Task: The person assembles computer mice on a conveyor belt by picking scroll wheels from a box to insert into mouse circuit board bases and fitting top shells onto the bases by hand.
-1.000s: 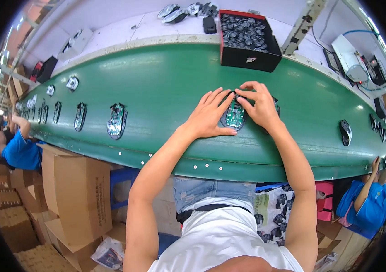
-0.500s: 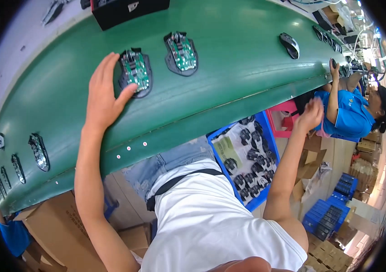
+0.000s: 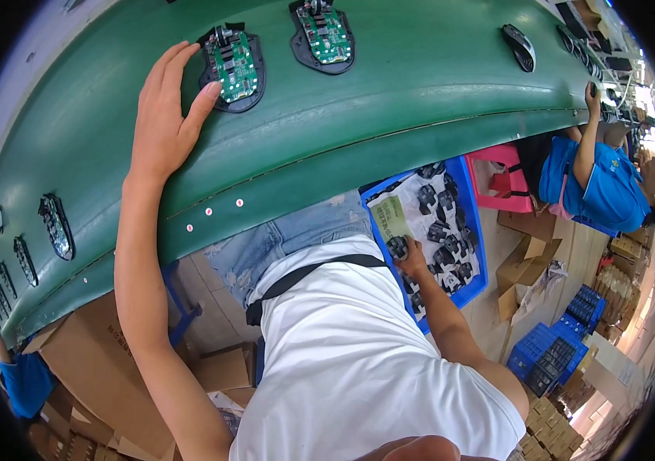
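Currently, I log the hands well apart: left hand [image 3: 162,127] spread, thumb at the edge of the mouse base [image 3: 209,67] on the green belt [image 3: 389,92]; right hand [image 3: 414,261] at a black part [image 3: 397,247] in the blue tray [image 3: 475,215], grip unclear. Judged partway: circuit board [image 3: 237,69] seated, base uncovered.

Illegible print [image 3: 120,338] on brown carton [image 3: 97,373], illegible print on green-and-white sheet [image 3: 391,219]

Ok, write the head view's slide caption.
Left hand at black mouse shell with green circuit board on green belt; right hand at black plastic part in blue plastic tray.
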`<state>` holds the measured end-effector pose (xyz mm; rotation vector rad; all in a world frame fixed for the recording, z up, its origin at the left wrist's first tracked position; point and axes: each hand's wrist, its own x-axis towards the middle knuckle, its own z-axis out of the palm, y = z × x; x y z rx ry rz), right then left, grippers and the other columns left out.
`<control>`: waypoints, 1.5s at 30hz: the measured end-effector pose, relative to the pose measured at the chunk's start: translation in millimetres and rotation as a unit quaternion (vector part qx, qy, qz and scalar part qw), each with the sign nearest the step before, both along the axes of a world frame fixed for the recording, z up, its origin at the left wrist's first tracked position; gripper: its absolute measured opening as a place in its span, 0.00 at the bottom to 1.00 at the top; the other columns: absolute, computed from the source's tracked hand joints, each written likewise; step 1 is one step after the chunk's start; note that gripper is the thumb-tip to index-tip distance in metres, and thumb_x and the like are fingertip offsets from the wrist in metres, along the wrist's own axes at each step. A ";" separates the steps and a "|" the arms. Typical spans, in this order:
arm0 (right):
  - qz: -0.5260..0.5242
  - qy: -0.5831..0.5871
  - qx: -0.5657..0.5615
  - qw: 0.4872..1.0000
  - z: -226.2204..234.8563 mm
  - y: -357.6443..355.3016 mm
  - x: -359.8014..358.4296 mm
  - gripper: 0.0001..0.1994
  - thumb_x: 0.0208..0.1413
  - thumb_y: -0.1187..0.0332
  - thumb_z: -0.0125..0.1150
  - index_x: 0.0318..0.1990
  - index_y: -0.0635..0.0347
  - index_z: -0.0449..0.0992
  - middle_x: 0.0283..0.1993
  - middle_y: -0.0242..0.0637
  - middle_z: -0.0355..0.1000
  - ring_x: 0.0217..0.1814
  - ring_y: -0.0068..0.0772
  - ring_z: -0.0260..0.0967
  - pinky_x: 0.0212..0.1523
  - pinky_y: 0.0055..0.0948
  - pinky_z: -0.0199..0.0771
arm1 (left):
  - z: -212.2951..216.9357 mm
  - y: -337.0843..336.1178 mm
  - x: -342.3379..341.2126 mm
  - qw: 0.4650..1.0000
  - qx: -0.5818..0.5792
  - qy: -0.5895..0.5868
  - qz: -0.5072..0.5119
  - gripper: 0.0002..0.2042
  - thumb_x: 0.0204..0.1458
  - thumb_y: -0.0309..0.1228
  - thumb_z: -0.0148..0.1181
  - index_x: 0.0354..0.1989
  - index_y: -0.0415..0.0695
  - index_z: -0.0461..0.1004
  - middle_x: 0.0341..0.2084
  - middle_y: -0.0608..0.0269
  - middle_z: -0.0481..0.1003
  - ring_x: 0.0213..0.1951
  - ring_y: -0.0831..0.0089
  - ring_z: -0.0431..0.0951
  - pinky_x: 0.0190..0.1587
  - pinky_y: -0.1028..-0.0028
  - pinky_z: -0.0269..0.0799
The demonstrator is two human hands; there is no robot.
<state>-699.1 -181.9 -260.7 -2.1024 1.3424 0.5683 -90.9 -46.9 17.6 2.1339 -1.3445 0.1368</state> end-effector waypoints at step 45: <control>-0.632 -0.417 0.193 0.624 -2.6 -52.8 31.5 0.18 0.59 0.51 0.60 0.51 0.49 0.72 0.44 0.34 0.75 0.37 0.36 0.76 0.31 0.34 0.77 | -13.8 -3.6 -9.4 0.997 -0.008 -0.054 -0.050 0.29 0.55 0.46 0.63 0.59 0.39 0.69 0.62 0.47 0.66 0.66 0.48 0.63 0.67 0.55 0.59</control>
